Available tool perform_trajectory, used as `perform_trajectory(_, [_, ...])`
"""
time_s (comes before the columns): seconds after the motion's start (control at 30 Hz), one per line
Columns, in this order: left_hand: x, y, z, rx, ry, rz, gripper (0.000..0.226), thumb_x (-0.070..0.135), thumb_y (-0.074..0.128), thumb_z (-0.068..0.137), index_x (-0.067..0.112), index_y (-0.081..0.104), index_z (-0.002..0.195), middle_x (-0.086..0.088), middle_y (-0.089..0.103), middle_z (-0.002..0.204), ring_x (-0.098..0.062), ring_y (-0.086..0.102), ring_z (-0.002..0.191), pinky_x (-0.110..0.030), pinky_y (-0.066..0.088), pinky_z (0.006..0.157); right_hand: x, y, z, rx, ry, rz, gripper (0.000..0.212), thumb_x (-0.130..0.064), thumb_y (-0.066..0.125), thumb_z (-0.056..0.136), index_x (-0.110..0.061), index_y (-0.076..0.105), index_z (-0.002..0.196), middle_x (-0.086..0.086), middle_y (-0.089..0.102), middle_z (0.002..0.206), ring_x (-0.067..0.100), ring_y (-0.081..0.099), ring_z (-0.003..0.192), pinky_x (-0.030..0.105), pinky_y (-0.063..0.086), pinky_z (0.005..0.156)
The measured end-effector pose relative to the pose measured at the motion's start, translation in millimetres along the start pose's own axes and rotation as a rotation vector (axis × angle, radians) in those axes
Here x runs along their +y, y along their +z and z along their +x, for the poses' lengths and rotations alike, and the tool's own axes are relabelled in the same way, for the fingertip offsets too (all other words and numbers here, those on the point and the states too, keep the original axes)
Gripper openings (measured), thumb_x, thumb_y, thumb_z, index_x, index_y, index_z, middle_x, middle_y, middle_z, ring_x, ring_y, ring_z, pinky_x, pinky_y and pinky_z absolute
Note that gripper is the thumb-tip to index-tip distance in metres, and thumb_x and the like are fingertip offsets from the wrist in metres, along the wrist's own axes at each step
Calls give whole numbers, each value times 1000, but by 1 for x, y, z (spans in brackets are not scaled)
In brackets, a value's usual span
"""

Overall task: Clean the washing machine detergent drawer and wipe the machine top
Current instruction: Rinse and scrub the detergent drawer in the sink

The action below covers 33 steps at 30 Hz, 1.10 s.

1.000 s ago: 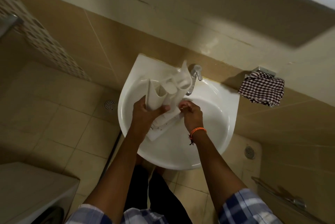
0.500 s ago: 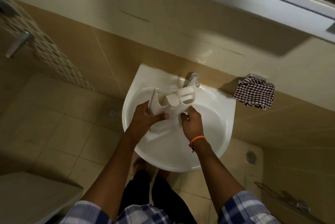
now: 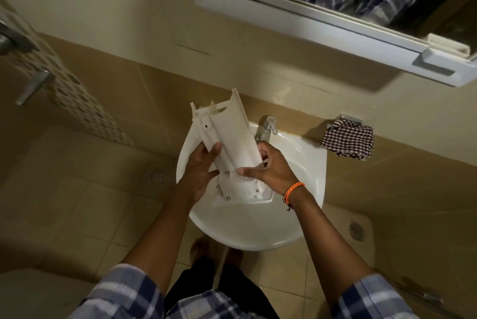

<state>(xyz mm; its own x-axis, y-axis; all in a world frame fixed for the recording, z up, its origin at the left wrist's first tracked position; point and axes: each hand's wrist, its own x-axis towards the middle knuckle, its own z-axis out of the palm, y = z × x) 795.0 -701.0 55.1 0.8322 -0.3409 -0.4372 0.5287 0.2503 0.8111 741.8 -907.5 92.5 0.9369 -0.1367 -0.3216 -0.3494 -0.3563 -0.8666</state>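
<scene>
The white plastic detergent drawer (image 3: pixel 227 135) is held upright over the white sink (image 3: pixel 304 218), its underside turned toward me and its front panel low in the basin. My left hand (image 3: pixel 200 174) grips its left side. My right hand (image 3: pixel 271 171) holds its right lower edge, an orange band on that wrist. The chrome tap (image 3: pixel 265 129) stands just behind the drawer's right side. No running water is visible.
A checked cloth (image 3: pixel 348 140) hangs on a wall holder right of the sink. A mirror cabinet (image 3: pixel 335 21) juts out above. The washing machine top (image 3: pixel 44 293) shows at the lower left. Floor drains (image 3: pixel 158 176) sit either side of the sink.
The drawer has been turned over and raised, so its underside now faces me instead of its compartments. Both hands shifted their grip. The camera tilted upward, bringing the mirror into view.
</scene>
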Motion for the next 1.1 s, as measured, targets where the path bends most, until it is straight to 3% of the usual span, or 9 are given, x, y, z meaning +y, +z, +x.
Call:
perform_trajectory(0.23, [-20, 18, -19, 388, 91, 101, 38, 27, 69, 104, 23, 62, 140, -1, 68, 132, -21, 71, 117, -42, 65, 89, -19, 34, -6, 183, -56, -648, 70, -56, 89, 70, -26, 54, 122, 3, 70, 112, 27, 69, 98, 39, 58, 75])
perform_trajectory(0.3, [-25, 26, -27, 386, 94, 64, 29, 30, 58, 109, 20, 64, 135, -4, 73, 127, -25, 75, 112, -38, 62, 89, -20, 51, -9, 259, -107, -831, 64, -46, 90, 74, -19, 56, 121, 10, 70, 109, 33, 66, 101, 41, 55, 77])
perform_trajectory(0.4, [-30, 34, -34, 269, -16, -113, 52, 57, 54, 104, 23, 63, 142, -3, 75, 130, -26, 74, 116, -43, 62, 95, -24, 67, -15, 276, -203, -991, 44, -23, 82, 83, -13, 60, 119, 9, 71, 105, 33, 65, 107, 43, 55, 78])
perform_trajectory(0.5, [-31, 37, -31, 225, -88, -164, 76, 73, 60, 92, 16, 61, 144, -10, 74, 131, -26, 72, 121, -46, 60, 99, -32, 77, -20, 105, -231, -987, 21, -19, 67, 96, -14, 65, 117, 8, 69, 111, 30, 64, 111, 43, 54, 84])
perform_trajectory(0.6, [-30, 37, -20, 270, -136, -169, 69, 65, 57, 98, 11, 62, 141, -13, 76, 125, -27, 74, 118, -37, 62, 86, -38, 68, -21, 64, -216, -802, 23, -35, 55, 104, -22, 73, 109, 1, 72, 106, 24, 68, 102, 38, 55, 81])
perform_trajectory(0.73, [-28, 33, -10, 305, -211, -174, 62, 69, 47, 102, 27, 60, 146, -5, 75, 129, -27, 73, 117, -44, 60, 98, -26, 31, 6, 381, -112, -370, 19, -23, 58, 99, -22, 77, 96, 1, 76, 96, 24, 71, 86, 36, 57, 75])
perform_trajectory(0.83, [-28, 26, -4, 310, -202, -83, 75, 83, 49, 92, 36, 54, 151, 2, 71, 138, -25, 68, 125, -52, 52, 112, -9, 3, 33, 608, 1, -413, 19, -22, 55, 102, -20, 74, 105, 8, 70, 103, 29, 68, 95, 40, 57, 78])
perform_trajectory(0.93, [-25, 21, 1, 340, -204, 42, 81, 84, 44, 93, 35, 46, 158, 4, 63, 145, -23, 61, 130, -48, 46, 116, 7, -10, 56, 624, 130, -503, 25, -15, 57, 100, -13, 73, 120, 16, 67, 112, 36, 66, 107, 44, 58, 83])
perform_trajectory(1.1, [-24, 20, -1, 342, -201, 178, 69, 70, 30, 105, 29, 42, 159, 3, 58, 142, -19, 56, 120, -37, 42, 102, 13, 4, 72, 523, 177, -451, 25, -18, 57, 102, -4, 76, 96, 20, 75, 96, 39, 70, 92, 31, 42, 69])
